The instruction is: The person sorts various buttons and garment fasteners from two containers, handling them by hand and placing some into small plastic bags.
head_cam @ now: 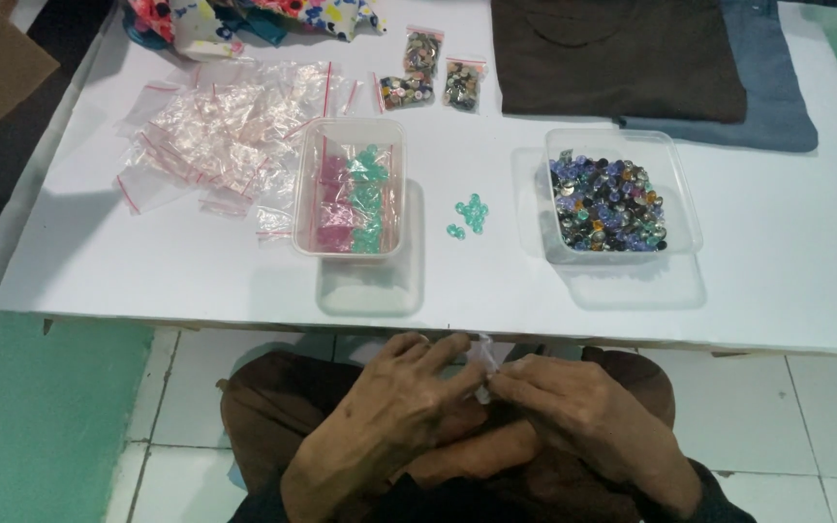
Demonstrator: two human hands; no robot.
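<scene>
Seen from above: left hand (pixel 394 412) and right hand (pixel 573 416) brought together over the lap, below the near edge of a white table (pixel 787 291). Pinched between the fingertips of both, a small clear plastic bag (pixel 481 373), crumpled, pale, mostly hidden by fingers; contents, if any, not visible. Left grip clamped on the bag with thumb and forefinger, remaining fingers spread loosely above; right grip likewise closed on the bag's other side.

Possible trouble, as a judgement: held off the table and over the lap, so anything slipping from the bag likely to fall onto dark clothing or the tiled floor (pixel 825 426) and be hard to find. Thin, slick film, easy to lose from a fingertip pinch or to tear if pulled unevenly at the mouth.

On the table, well apart from the hands: a little cluster of loose teal beads (pixel 469 215) lying bare between two clear tubs, free to roll if the table gets bumped. Left tub (pixel 349 189) filled with small bags of pink and teal pieces. Right tub (pixel 622 194) full of mixed buttons or beads in purple, blue and amber. Further left, a heap of empty clear bags with red seal strips (pixel 215 131). At the far edge, three filled bags of mixed buttons (pixel 430 76), and folded brown cloth (pixel 622 58) over blue cloth (pixel 777 107).
</scene>
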